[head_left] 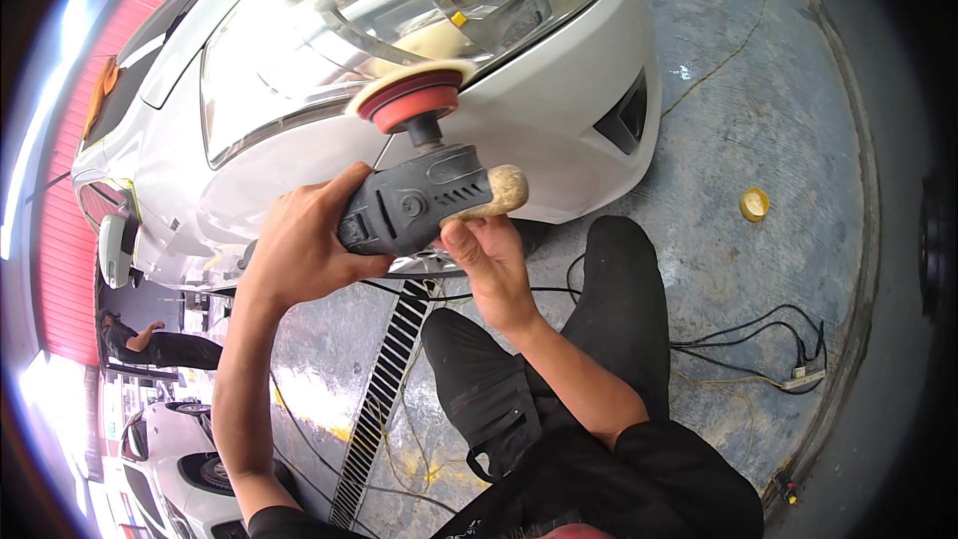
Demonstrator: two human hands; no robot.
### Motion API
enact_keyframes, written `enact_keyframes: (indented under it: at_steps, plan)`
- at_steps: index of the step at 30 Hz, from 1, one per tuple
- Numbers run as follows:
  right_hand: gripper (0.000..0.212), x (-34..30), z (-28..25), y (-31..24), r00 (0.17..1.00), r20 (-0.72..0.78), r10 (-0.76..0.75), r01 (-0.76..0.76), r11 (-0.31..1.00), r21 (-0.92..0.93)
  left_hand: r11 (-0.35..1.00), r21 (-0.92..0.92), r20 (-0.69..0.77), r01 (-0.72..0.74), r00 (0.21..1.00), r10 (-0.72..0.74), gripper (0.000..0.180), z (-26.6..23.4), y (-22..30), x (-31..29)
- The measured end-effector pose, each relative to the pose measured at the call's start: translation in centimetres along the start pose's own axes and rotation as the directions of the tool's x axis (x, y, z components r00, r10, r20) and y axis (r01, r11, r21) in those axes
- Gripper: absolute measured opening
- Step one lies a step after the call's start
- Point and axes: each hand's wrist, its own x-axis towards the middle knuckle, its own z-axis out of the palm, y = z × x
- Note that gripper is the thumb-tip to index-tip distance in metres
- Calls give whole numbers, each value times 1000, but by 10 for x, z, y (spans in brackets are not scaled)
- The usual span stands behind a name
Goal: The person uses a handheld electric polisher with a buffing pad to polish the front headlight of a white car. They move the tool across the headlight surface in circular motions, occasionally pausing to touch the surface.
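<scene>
A dark grey polisher (pixel 414 202) with a red backing plate and a pale pad (pixel 414 100) is between my hands. Its pad lies against or just over the lower edge of the headlight (pixel 289 60) of a white car; exact contact is hard to tell. My left hand (pixel 299 240) wraps round the polisher's body from the left, thumb underneath. Closed on the base of its worn beige side grip (pixel 507 190) is my right hand (pixel 494 274), with the thumb up in front and some fingers hidden behind.
The white bumper (pixel 559 90) curves below the headlight. A yellow-rimmed round tin (pixel 754 205) stands on the grey floor at right. Black cables (pixel 758 329) run to a power strip (pixel 803 376). A drain grate (pixel 384 379) crosses the floor. Another person (pixel 160 344) and a second car (pixel 190 469) are at left.
</scene>
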Motion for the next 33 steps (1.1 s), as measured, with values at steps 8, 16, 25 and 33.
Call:
enact_keyframes:
  at_steps: [8,16,25,33]
  plan:
    - [50,7,8,-8,1000,-2,-14,14,998,63,991,-107,21,84,996,-82,55,-9,17,3]
    - [44,9,8,2,999,44,20,-24,994,105,993,63,28,104,994,-106,55,-20,30,-3]
    - [44,16,-9,-8,999,39,33,-37,996,87,974,159,11,158,987,-162,56,-10,49,8]
    - [48,12,-23,-2,998,46,46,-52,991,126,969,195,24,150,987,-158,59,-4,51,12]
